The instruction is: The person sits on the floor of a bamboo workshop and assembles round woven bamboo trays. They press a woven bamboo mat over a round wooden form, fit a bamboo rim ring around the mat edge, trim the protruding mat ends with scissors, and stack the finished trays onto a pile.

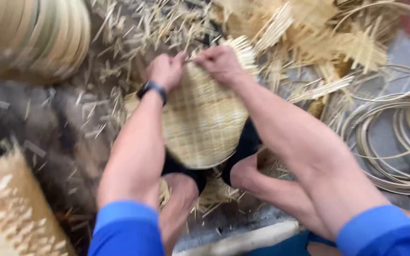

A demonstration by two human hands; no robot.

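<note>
Two sets of fingertips are being pinched together at the far rim of a round woven bamboo mat (200,118): the left hand (167,70) and the right hand (221,62) are each being closed on that rim or a thin strip there; blur hides which. The mat is being braced between the feet (245,173), apparently so that it is kept steady. A dark wristband (152,89) is being worn on the left wrist. Loose bamboo splints (271,28) are lying around, coiled bamboo hoops (395,137) to the right.
</note>
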